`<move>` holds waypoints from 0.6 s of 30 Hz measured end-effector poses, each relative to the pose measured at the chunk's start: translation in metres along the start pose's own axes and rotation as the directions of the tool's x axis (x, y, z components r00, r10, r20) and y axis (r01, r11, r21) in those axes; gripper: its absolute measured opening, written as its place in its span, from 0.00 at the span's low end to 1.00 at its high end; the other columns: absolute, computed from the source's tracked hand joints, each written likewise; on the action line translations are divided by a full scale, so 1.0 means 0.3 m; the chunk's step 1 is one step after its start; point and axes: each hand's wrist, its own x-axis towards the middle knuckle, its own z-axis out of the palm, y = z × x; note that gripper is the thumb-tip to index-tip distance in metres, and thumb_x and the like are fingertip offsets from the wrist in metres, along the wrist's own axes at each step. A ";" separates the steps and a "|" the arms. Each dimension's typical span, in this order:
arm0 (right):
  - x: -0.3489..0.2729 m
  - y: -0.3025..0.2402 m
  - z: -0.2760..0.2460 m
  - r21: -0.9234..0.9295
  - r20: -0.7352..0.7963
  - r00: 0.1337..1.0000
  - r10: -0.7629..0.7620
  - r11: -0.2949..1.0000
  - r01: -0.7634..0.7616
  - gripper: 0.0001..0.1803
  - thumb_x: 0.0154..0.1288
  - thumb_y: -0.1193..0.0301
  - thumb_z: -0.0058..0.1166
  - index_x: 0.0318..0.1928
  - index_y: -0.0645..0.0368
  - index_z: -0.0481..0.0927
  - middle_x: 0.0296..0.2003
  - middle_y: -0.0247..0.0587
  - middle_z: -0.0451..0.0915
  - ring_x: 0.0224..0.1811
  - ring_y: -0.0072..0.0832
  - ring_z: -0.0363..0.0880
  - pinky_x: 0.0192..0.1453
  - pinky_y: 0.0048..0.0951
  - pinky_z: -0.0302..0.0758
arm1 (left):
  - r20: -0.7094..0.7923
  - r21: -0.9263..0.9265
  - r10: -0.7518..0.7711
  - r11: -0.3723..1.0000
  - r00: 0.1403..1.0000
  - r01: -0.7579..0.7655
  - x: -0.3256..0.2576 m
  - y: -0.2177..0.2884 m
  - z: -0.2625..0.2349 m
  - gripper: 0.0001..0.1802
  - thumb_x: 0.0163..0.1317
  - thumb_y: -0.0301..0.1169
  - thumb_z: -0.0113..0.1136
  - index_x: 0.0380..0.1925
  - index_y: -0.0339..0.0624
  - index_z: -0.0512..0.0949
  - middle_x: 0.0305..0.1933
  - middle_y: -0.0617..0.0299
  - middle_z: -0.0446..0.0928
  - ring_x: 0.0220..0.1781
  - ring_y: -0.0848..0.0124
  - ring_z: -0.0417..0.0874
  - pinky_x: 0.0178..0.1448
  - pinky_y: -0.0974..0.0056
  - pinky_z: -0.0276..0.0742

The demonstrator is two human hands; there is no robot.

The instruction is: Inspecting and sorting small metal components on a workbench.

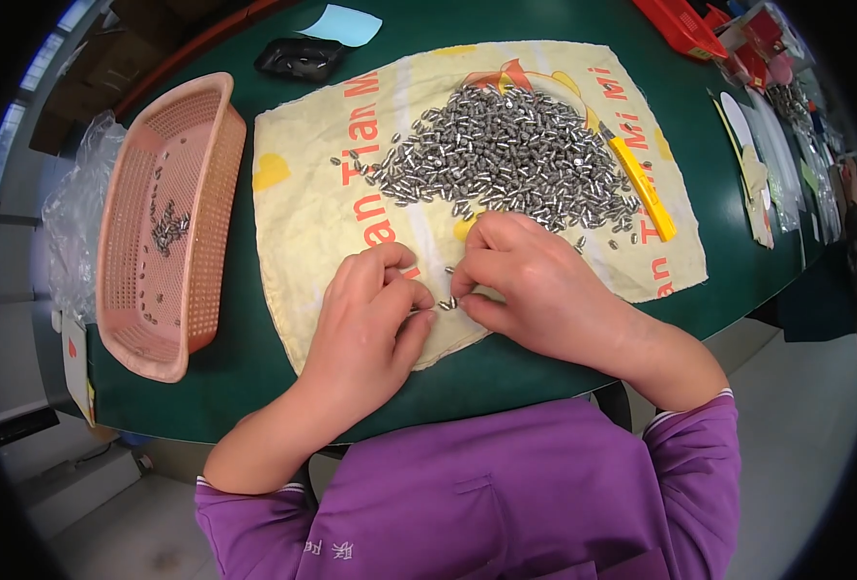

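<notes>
A big heap of small shiny metal cylinders (510,155) lies on a cream cloth with red and yellow print (317,208). My left hand (365,324) and my right hand (535,280) rest on the cloth's near edge, fingertips almost touching. Between those fingertips sit a few of the small metal pieces (448,304), pinched from both sides. The fingers of both hands are curled, and what lies under my palms is hidden.
A pink plastic basket (211,126) at the left holds several metal pieces (167,230). A yellow utility knife (641,186) lies beside the heap. A black tray (300,58) and pale blue paper (343,24) sit at the back; red items and plastic bags at the right.
</notes>
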 end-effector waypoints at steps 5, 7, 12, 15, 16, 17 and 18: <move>-0.004 -0.002 -0.003 -0.003 0.024 1.000 0.009 1.000 -0.009 0.05 0.55 0.75 0.65 0.32 0.58 0.82 0.37 0.42 0.75 0.46 0.41 0.78 0.49 0.41 0.77 | 0.005 -0.021 0.004 1.000 1.000 -0.004 0.005 0.004 0.006 0.13 0.53 0.19 0.72 0.37 0.39 0.79 0.56 0.51 0.73 0.56 0.54 0.76 0.58 0.57 0.77; -0.003 -0.005 0.000 0.001 0.022 1.000 0.008 1.000 -0.008 0.05 0.55 0.75 0.65 0.32 0.58 0.82 0.37 0.42 0.75 0.45 0.41 0.78 0.49 0.41 0.77 | 0.006 -0.020 0.005 1.000 1.000 -0.005 0.006 0.005 0.008 0.13 0.52 0.19 0.72 0.37 0.39 0.79 0.56 0.51 0.73 0.56 0.55 0.76 0.58 0.57 0.77; -0.003 -0.006 0.003 0.006 0.018 1.000 -0.001 1.000 0.001 0.05 0.55 0.75 0.65 0.32 0.58 0.82 0.36 0.42 0.75 0.45 0.41 0.78 0.48 0.41 0.77 | 0.024 -0.036 -0.028 0.999 0.999 0.029 0.004 0.008 -0.003 0.12 0.52 0.19 0.72 0.34 0.38 0.78 0.59 0.50 0.72 0.58 0.54 0.75 0.59 0.57 0.77; -0.002 -0.005 0.007 0.013 0.017 1.000 -0.015 1.000 0.015 0.04 0.55 0.75 0.65 0.31 0.59 0.82 0.36 0.42 0.75 0.44 0.41 0.78 0.48 0.41 0.77 | 0.055 -0.054 -0.040 0.998 0.998 0.043 0.004 0.010 -0.020 0.12 0.52 0.20 0.72 0.33 0.39 0.77 0.61 0.50 0.71 0.58 0.54 0.75 0.61 0.56 0.76; -0.002 -0.005 0.009 0.008 0.017 1.000 -0.025 1.000 0.025 0.04 0.55 0.75 0.65 0.31 0.58 0.82 0.36 0.42 0.75 0.44 0.41 0.78 0.48 0.41 0.77 | 0.055 -0.053 -0.042 0.998 0.998 0.045 0.002 0.010 -0.023 0.12 0.52 0.20 0.72 0.33 0.39 0.77 0.61 0.50 0.71 0.58 0.54 0.75 0.61 0.56 0.76; -0.002 -0.005 0.010 0.002 0.016 0.999 -0.035 0.999 0.035 0.04 0.55 0.74 0.65 0.31 0.58 0.82 0.36 0.42 0.75 0.44 0.41 0.78 0.48 0.41 0.77 | 0.066 -0.053 -0.044 0.997 0.997 0.047 0.001 0.011 -0.026 0.12 0.53 0.20 0.72 0.33 0.39 0.77 0.62 0.49 0.71 0.58 0.55 0.75 0.62 0.55 0.75; -0.002 -0.006 0.010 0.003 0.017 0.999 -0.035 0.999 0.035 0.04 0.55 0.74 0.65 0.31 0.58 0.82 0.36 0.42 0.75 0.44 0.41 0.78 0.48 0.41 0.77 | 0.076 -0.052 -0.046 0.997 0.996 0.050 0.000 0.012 -0.029 0.12 0.53 0.20 0.72 0.33 0.40 0.77 0.64 0.49 0.71 0.58 0.55 0.75 0.64 0.54 0.75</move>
